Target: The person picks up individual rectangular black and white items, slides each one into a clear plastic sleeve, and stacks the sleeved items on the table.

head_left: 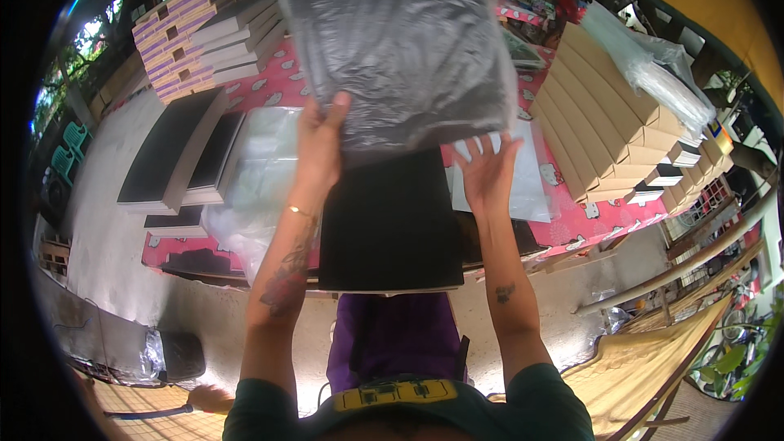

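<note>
Gripping plastic-wrapped packet [400,49], right hand [488,178] splayed

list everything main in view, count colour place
plastic-wrapped rectangular slab: one, dark grey, top centre
flat rectangular board: one, black, centre
thick rectangular slabs: at least three, black-topped, left
striped stack: one, cream and purple, back left
rectangular cardboard boxes: several, brown, right
thin plastic sheeting: count unclear, clear, left centre
patterned tablecloth: one, pink, beneath goods
plastic chairs: some, green, far left
left hand: one, bare, gripping wrapped slab's lower left
right hand: one, bare, open near its lower right
</note>
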Action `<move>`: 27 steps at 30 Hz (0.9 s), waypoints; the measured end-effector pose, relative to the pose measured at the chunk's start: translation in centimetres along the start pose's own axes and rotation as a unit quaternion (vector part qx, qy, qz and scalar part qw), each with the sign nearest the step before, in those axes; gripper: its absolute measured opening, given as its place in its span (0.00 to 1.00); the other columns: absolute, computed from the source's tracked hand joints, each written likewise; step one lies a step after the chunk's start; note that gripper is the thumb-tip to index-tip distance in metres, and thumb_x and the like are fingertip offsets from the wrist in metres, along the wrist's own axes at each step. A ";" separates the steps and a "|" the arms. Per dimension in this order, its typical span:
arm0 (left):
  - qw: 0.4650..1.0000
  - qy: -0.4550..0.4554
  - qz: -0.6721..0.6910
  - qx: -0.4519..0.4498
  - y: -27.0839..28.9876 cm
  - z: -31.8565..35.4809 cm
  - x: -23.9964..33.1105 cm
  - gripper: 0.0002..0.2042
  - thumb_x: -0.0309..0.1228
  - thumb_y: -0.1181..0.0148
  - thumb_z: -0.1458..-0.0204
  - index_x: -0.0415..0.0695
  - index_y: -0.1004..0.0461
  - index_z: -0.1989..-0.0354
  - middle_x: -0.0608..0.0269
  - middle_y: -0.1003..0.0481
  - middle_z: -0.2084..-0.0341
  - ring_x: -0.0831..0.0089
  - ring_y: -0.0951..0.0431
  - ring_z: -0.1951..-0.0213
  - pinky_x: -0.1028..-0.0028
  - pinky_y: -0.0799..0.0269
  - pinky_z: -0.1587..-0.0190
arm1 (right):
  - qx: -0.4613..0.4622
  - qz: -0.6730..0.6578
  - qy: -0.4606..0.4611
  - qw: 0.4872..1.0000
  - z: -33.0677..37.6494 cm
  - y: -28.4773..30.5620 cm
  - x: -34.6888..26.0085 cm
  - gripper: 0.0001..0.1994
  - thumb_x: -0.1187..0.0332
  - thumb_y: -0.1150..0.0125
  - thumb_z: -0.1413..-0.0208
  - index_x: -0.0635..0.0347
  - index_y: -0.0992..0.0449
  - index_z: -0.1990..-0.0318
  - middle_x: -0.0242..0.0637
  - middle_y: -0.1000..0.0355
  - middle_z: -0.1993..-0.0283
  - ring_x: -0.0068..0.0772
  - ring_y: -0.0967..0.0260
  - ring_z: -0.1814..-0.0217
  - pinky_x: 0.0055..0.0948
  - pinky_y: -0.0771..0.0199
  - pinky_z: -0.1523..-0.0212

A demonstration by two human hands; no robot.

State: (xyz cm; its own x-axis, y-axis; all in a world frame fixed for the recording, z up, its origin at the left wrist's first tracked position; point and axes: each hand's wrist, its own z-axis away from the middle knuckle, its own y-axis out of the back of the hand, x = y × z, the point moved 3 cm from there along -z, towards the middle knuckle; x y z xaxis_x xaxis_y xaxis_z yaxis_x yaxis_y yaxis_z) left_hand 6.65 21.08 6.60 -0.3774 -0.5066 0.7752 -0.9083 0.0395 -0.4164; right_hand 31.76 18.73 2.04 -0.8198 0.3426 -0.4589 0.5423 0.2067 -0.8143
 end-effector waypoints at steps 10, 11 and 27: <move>0.981 0.182 -0.066 -0.003 -3.4 7.5 -4.0 0.16 0.40 0.48 0.41 0.37 0.29 0.60 0.62 0.24 0.68 0.69 0.22 0.63 0.71 0.23 0.63 | 0.183 -0.059 0.178 0.965 -4.2 2.8 -3.2 0.11 0.72 0.53 0.38 0.63 0.38 0.49 0.40 0.33 0.49 0.33 0.32 0.49 0.33 0.27 0.45; 0.989 0.139 -0.038 0.037 -3.6 6.3 -3.8 0.15 0.41 0.46 0.42 0.38 0.29 0.61 0.62 0.24 0.68 0.70 0.21 0.68 0.74 0.23 0.66 | 0.184 -0.059 0.174 0.966 -4.0 2.9 -2.7 0.11 0.72 0.53 0.38 0.63 0.38 0.49 0.40 0.33 0.49 0.33 0.32 0.49 0.33 0.27 0.46; 0.940 0.241 -0.237 -0.048 6.3 13.9 2.3 0.08 0.29 0.51 0.42 0.37 0.28 0.66 0.57 0.24 0.76 0.73 0.22 0.75 0.77 0.26 0.70 | 0.432 0.094 0.200 0.874 1.2 22.1 -5.7 0.23 0.72 0.61 0.37 0.60 0.53 0.35 0.46 0.48 0.35 0.41 0.46 0.35 0.45 0.47 0.36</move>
State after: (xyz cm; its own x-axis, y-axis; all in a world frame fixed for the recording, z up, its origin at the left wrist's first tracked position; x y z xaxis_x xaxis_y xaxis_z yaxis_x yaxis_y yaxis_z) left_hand 2.57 8.22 -0.87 0.0572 -0.0385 0.9976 -0.9984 -0.0032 0.0571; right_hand 48.22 20.29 -13.79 -0.5072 0.6257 -0.5926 0.1760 -0.5980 -0.7819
